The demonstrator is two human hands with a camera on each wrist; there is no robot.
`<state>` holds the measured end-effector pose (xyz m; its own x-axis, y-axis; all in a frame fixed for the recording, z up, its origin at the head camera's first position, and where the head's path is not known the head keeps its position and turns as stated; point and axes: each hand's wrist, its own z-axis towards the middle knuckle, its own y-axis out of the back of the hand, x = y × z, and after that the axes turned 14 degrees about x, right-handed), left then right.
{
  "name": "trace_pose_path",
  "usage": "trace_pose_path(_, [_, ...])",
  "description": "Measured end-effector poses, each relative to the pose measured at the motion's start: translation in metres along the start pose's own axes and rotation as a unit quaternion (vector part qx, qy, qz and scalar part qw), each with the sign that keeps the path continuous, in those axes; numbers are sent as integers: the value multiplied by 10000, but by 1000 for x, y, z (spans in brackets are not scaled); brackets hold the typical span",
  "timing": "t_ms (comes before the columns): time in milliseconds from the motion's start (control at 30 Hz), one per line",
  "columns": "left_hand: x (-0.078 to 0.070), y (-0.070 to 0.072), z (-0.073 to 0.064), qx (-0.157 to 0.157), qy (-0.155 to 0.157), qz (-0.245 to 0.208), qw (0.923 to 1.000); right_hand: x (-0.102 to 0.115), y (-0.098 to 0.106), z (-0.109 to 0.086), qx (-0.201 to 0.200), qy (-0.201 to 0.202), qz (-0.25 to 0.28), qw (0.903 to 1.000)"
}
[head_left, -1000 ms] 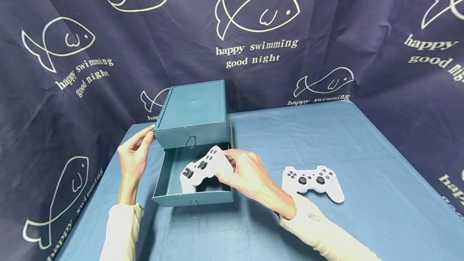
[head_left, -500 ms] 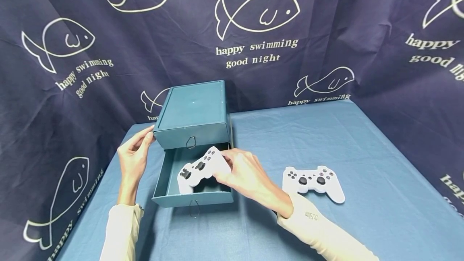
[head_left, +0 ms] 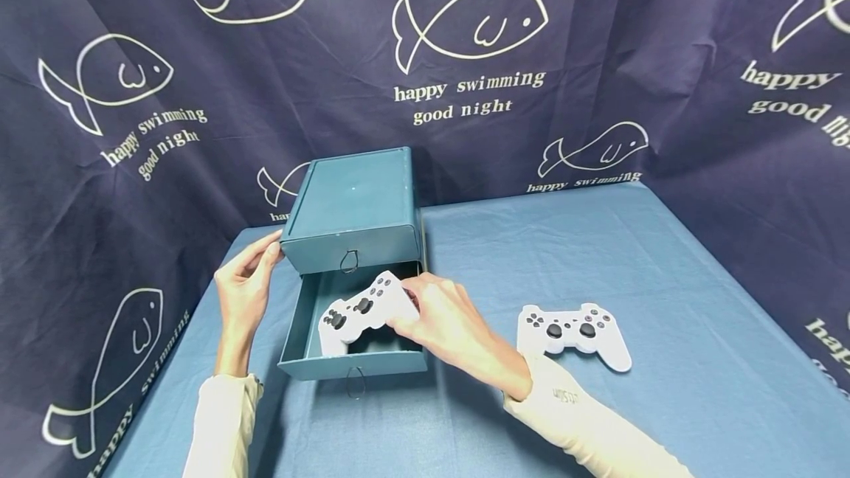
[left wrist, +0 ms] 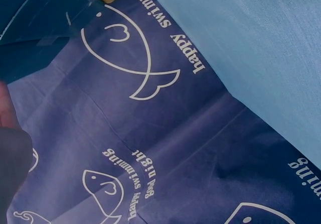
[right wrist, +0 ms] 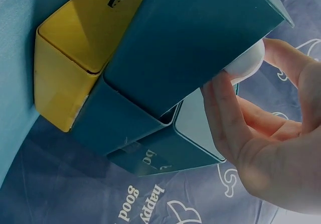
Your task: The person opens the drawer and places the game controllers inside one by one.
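Observation:
A blue-green two-drawer storage box (head_left: 358, 194) stands on the cloth with its lower drawer (head_left: 299, 327) pulled out. My right hand (head_left: 458, 323) grips a white game controller (head_left: 368, 312) by one end, tilted within the drawer opening. In the right wrist view, thumb and fingers pinch its white handle (right wrist: 248, 63) at the drawer's edge. My left hand (head_left: 246, 282) holds the box's front left corner between thumb and fingers; the left wrist view catches only a bit of that hand at its edge. A second white game controller (head_left: 571, 330) lies face up on the right.
Below the blue-green drawers, the right wrist view shows a yellow section (right wrist: 70, 58). Wire loops (head_left: 350, 260) serve as drawer pulls. A dark blue curtain (head_left: 478, 153) with fish prints surrounds the light blue cloth-covered table (head_left: 664, 271) at the back and sides.
My right hand has shifted slightly left and down with the held controller, further into the drawer. The left hand, box and second controller have stayed put.

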<state>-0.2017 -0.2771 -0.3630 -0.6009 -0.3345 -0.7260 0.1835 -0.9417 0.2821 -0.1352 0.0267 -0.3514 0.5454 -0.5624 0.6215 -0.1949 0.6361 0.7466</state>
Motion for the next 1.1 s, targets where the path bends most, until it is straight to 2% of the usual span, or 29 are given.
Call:
trace_pose_path(600, [-2,0,-1,0,87,45,10000,-1,-1,-2,41,53,-209,9998])
trace_pose_path(733, [-1,0,-2,3,91,51,9999,-4,-2,-4,-48,227,-83,9997])
trace_pose_path(833, [0,0,-2,2,63,35,10000,-6,-2,-8,-138,624,93,9979])
trace_pose_path(933, [-1,0,-1,0,46,56,10000,-8,-5,-13,-274,1241,267,9915])
trace_pose_path(1000, [-1,0,-1,-4,39,71,10000,-10,-8,-16,-421,1742,299,9834])
trace_pose_path(1100, [-1,0,-1,-6,35,110,9999,-9,-14,-19,-789,2455,187,9660])
